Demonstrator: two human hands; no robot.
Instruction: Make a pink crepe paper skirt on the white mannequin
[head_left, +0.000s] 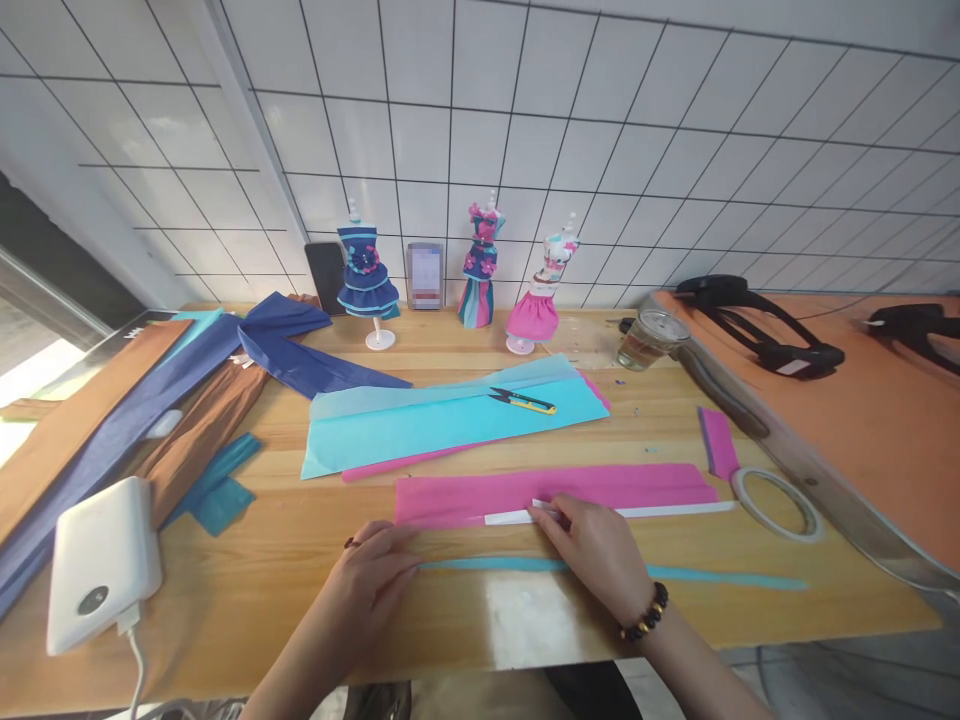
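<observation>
Right now, the danger seems to be a tear or a crease. The right hand (592, 550) has its thumb and forefinger pinched on the thin white strip (679, 510), which runs along the near edge of the pink sheet (615, 485) on the desk (300, 570). A sharp or slanted tug could rip the strip or wrinkle the sheet, which looks thin. The left hand (371, 575) lies at the sheet's left near corner, fingers close together; whether they pinch it, I cannot tell. Too light a touch there might let the sheet skid. The narrow blue strip (735, 577), passing under the right hand, could be dragged askew by the wrist.
</observation>
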